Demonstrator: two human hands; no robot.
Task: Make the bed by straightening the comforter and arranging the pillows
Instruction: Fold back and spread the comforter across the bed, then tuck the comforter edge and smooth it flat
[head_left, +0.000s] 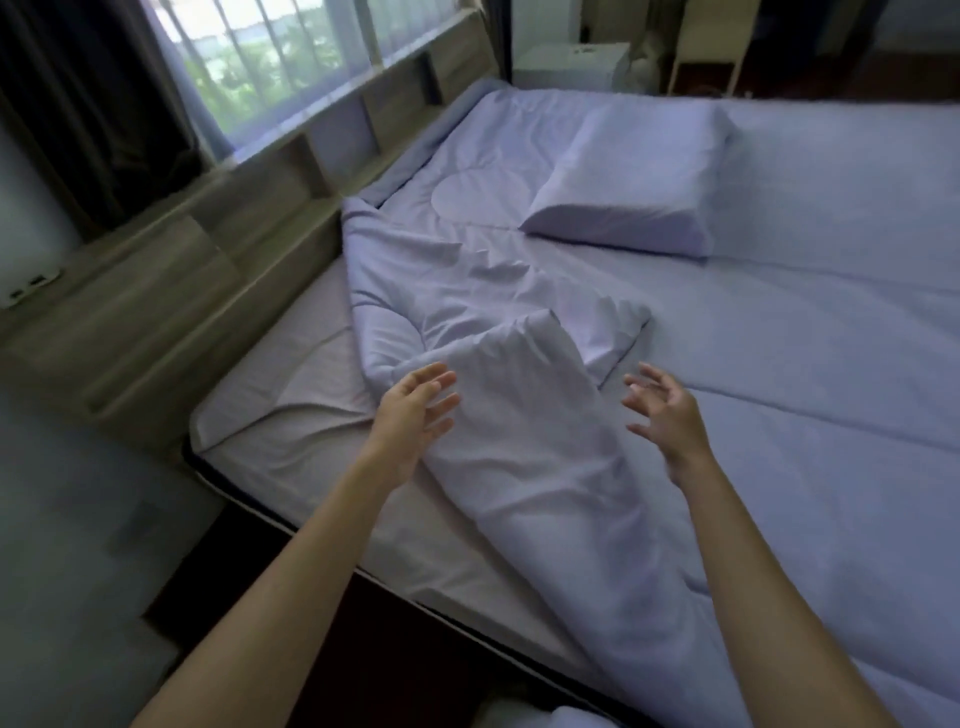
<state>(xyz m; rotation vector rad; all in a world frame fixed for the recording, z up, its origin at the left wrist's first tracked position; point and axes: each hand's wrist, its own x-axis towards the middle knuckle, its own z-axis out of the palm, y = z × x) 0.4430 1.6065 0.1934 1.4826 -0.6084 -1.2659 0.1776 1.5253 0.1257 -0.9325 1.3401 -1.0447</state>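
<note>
The left hand (415, 410) is released, fingers spread and slightly bent, holding nothing. It sits at the left flank of a raised fold in the comforter (524, 415); contact with the fabric cannot be determined. The right hand (670, 415) is likewise released, fingers splayed, palm facing left, just right of the same fold. The comforter lies bunched and wrinkled between the hands and runs flat across the right side of the bed. To the left, the fitted sheet (291, 415) is exposed. One pillow (639, 171) lies on the bedding farther off. A wooden shelved headboard (218, 270) borders the bed on the left, below a window (270, 62).
</note>
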